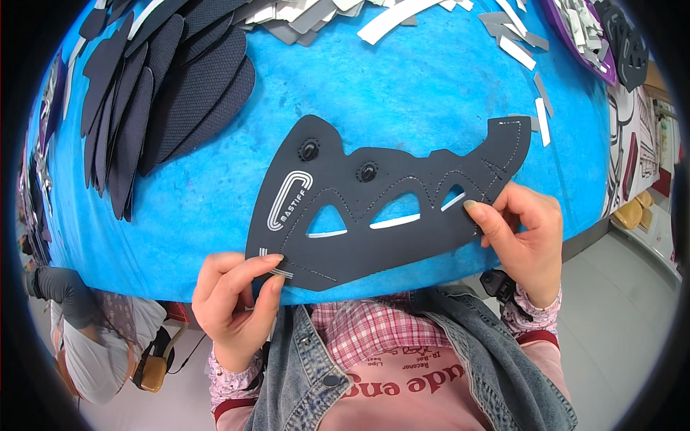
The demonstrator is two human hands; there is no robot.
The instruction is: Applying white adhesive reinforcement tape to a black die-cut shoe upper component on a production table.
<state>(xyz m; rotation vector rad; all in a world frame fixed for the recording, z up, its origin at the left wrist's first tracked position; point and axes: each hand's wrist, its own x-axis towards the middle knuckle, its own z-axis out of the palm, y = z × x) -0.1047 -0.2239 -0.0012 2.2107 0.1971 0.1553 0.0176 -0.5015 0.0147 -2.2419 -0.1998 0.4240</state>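
Observation:
I hold a flat dark shoe-upper panel (374, 208) over the near edge of a blue table (402, 86). The panel has three triangular cut-outs backed in white, two round black snaps, dotted stitch lines and a white outlined emblem. My left hand (233, 302) pinches its lower left corner between thumb and fingers. At the panel's right end, my right hand (521, 230) grips it by the small cut-out.
A fan of dark mesh tongue-shaped pieces (165, 86) lies at the table's far left. White and grey strips (392, 18) are scattered along the far edge and right side (540, 118). Another person (86, 337) is at lower left beside the table.

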